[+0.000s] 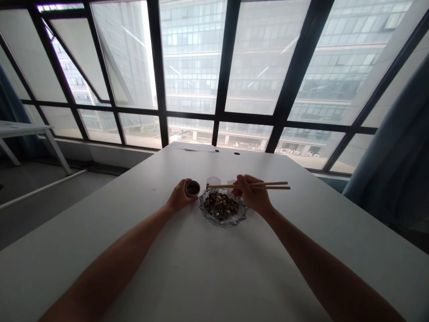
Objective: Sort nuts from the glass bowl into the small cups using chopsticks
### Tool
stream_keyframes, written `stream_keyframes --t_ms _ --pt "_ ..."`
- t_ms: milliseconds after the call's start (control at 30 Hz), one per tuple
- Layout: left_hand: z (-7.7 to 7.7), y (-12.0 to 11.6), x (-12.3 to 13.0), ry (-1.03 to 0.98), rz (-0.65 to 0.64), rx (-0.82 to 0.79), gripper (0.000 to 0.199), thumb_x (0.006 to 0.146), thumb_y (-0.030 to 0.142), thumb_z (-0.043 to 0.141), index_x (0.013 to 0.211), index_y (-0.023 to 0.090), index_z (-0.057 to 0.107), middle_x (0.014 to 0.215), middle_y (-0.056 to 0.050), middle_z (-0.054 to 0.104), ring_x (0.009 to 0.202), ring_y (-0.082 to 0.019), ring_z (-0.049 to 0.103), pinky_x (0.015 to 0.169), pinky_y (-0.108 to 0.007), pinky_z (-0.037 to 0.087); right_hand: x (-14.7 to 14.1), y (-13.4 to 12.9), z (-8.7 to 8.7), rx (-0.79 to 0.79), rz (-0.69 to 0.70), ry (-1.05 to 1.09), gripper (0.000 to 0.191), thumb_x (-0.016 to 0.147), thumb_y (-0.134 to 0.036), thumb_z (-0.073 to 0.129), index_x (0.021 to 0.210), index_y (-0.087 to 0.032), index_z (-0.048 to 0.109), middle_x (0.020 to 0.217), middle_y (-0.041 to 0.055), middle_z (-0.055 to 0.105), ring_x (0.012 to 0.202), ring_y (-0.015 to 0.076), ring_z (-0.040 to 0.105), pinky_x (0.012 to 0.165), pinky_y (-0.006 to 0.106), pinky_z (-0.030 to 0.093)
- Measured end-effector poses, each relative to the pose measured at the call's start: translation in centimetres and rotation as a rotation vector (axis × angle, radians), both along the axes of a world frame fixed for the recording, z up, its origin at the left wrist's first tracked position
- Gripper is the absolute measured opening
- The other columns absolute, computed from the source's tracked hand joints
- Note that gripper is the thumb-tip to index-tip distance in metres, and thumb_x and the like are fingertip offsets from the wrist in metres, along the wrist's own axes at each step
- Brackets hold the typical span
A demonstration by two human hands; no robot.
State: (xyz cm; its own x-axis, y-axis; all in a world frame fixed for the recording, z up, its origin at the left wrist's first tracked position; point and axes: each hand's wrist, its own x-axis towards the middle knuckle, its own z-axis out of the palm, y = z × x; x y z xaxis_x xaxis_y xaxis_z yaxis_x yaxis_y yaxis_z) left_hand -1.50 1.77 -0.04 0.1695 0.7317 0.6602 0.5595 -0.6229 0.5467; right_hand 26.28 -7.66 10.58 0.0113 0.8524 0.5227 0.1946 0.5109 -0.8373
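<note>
My left hand (179, 196) is wrapped round a small cup (192, 188), its mouth tilted toward me and something dark inside. A pair of wooden chopsticks (273, 185) is gripped in my right hand (250, 192). Their tips point left, over the far rim of a clear glass dish (224, 222) and close to the cup; a small dark bit seems to be at the tips. In the dish lies a heap of mixed brown and pale pieces (221, 205), perhaps nuts or seeds. Behind the dish stands a small clear container (213, 180), with another partly hidden by my right hand.
Everything rests on a long white table (174, 268). Sheets of paper (194, 147) and two dark round spots lie at its far end, below large windows. Another white table (25, 129) stands at the left, a blue curtain (389, 147) hangs at the right.
</note>
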Motion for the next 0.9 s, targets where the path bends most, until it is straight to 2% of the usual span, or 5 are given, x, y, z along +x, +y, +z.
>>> stream_keyframes --t_ms 133,267,433,633,900 --pt "0.1 -0.1 0.1 -0.008 -0.015 -0.004 0.069 0.062 0.032 0.083 0.123 0.018 0.053 0.121 -0.013 0.067 0.112 -0.029 0.065 0.099 -0.045 0.052 -3.7 1.3 -1.3 0.088 0.007 -0.18 0.051 0.092 -0.065 0.053 0.072 -0.02 0.066 0.059 0.0039 0.069 0.051 0.0162 0.065 0.052 0.026 0.053" --pt "0.2 -0.1 0.1 -0.008 -0.019 -0.016 0.07 0.062 0.03 0.083 0.123 0.018 0.053 0.121 -0.013 0.067 0.111 -0.029 0.065 0.098 -0.045 0.052 -5.4 2.6 -1.3 0.089 0.066 -0.347 0.052 0.088 -0.068 0.056 0.068 -0.02 0.063 0.059 0.0027 0.067 0.053 0.0148 0.062 0.051 0.025 0.048" --pt "0.0 0.2 0.2 -0.009 -0.023 -0.011 0.069 0.063 0.032 0.083 0.125 0.019 0.053 0.123 -0.013 0.066 0.114 -0.03 0.064 0.101 -0.047 0.051 -2.3 1.6 -0.4 0.008 0.0 -0.072 0.056 0.087 -0.073 0.053 0.074 -0.019 0.064 0.056 0.0029 0.065 0.049 0.0155 0.061 0.047 0.025 0.049" --pt "-0.6 0.7 0.0 -0.027 -0.002 -0.05 0.07 0.066 0.037 0.081 0.127 0.018 0.052 0.127 -0.015 0.064 0.117 -0.03 0.063 0.103 -0.046 0.05 2.8 0.0 -0.3 -0.052 -0.033 -0.159 0.059 0.084 -0.074 0.058 0.067 -0.018 0.065 0.051 0.0036 0.063 0.043 0.0137 0.057 0.041 0.024 0.046" --pt "-0.4 0.7 -0.1 -0.039 0.057 -0.121 0.075 0.068 0.046 0.08 0.129 0.017 0.05 0.126 -0.016 0.065 0.115 -0.03 0.065 0.102 -0.046 0.05 2.9 0.5 -1.5 -0.127 -0.038 -0.176 0.062 0.077 -0.079 0.059 0.065 -0.018 0.064 0.052 0.0044 0.065 0.044 0.0157 0.061 0.042 0.025 0.051"
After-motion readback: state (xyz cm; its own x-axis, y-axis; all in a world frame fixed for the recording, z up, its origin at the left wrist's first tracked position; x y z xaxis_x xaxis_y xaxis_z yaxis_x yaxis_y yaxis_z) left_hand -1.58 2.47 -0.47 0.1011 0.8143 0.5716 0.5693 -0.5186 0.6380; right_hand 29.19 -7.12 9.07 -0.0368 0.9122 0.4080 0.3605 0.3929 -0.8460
